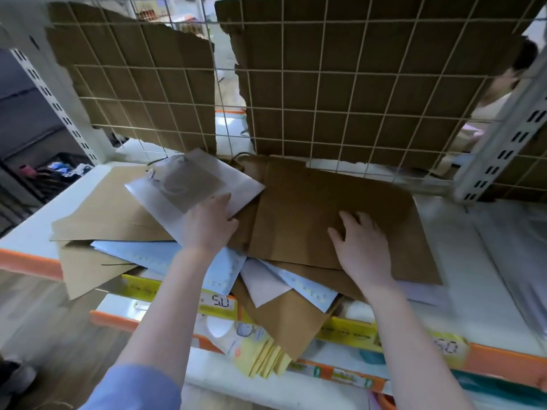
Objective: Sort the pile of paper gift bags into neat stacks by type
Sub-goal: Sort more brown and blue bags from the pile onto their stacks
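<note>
A loose pile of flat paper gift bags lies on a white shelf (479, 279). My left hand (208, 221) grips the near edge of a white bag with a clear window (189, 184), tilted above the heap. My right hand (362, 244) presses flat, fingers spread, on a large brown kraft bag (319, 208) at the centre right. Another brown bag (109, 211) lies at the left. Pale blue bags with white dotted trim (157, 258) and a white bag (263, 288) stick out underneath. A further brown bag (284, 324) hangs over the shelf's front edge.
A wire grid backed with torn cardboard (340, 84) closes the rear of the shelf. Slotted metal uprights (509, 146) stand at both sides. Yellow price strips (349, 332) run along the orange front edge. Yellow packets (254, 350) sit on the shelf below. A person (509, 84) is behind the grid at right.
</note>
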The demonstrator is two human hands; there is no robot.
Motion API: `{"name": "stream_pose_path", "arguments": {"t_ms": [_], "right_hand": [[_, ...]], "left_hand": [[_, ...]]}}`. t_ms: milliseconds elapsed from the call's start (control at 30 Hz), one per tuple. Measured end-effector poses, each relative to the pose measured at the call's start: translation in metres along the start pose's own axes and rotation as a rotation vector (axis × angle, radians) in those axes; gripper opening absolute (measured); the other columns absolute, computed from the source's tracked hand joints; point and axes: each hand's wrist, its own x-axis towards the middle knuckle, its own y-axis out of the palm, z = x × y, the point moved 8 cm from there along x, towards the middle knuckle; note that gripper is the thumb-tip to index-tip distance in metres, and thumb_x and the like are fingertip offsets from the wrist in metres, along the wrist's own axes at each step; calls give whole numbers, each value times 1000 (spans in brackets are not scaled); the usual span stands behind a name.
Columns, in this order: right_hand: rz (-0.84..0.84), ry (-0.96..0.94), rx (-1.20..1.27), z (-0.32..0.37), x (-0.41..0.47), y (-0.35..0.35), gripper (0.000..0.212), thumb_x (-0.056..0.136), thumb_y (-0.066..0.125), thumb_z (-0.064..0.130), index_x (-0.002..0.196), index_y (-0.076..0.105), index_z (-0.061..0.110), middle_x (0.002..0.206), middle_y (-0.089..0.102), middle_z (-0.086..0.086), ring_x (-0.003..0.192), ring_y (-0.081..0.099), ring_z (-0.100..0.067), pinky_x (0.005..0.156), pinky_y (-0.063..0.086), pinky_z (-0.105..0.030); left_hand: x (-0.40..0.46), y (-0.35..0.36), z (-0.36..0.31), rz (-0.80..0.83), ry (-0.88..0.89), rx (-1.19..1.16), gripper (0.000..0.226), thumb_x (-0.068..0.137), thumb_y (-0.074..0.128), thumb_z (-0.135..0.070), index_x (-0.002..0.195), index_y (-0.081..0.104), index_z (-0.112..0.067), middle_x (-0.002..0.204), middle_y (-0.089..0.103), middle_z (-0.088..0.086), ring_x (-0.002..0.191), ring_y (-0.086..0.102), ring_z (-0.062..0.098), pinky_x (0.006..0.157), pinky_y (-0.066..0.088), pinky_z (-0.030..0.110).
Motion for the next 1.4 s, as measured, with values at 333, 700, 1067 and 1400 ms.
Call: {"name": "stream_pose_path", "arguments": {"t_ms": [333, 700, 1067, 1400], "right_hand": [[-9, 44, 27, 3, -5, 10, 47, 99, 37, 37, 142, 38, 19, 147, 36, -12, 138, 30, -29, 111, 27, -39], [-105, 51, 422, -16, -13, -13, 33, 98, 43, 20, 129, 55, 18, 136, 53, -2, 127, 45, -19, 98, 31, -23], [-75, 278, 164, -61, -8, -14, 59, 84, 58, 51, 133, 49, 19, 137, 46, -16, 127, 41, -36, 103, 37, -47], [-71, 470, 115, -96, -14, -24, 95, 67, 67, 67, 136, 36, 9, 137, 44, -23, 127, 39, -43, 99, 36, -50]], "left_hand": [[-5, -18, -2, -109, 184, -32, 42, 88, 50, -15, 126, 60, -30, 111, 68, 11, 98, 60, 36, 76, 47, 36], [-60, -13, -15, -114, 575, -263, 36, 77, 48, -18, 99, 74, -28, 103, 73, -8, 94, 69, 14, 78, 56, 30], [-32, 2, 16, -191, 130, -296, 34, 86, 63, -36, 108, 69, -11, 112, 64, 13, 105, 51, 36, 85, 37, 35], [-22, 8, 24, -21, -269, -85, 109, 65, 72, -61, 147, 18, -13, 138, 37, 26, 126, 34, 42, 103, 28, 47]]}}
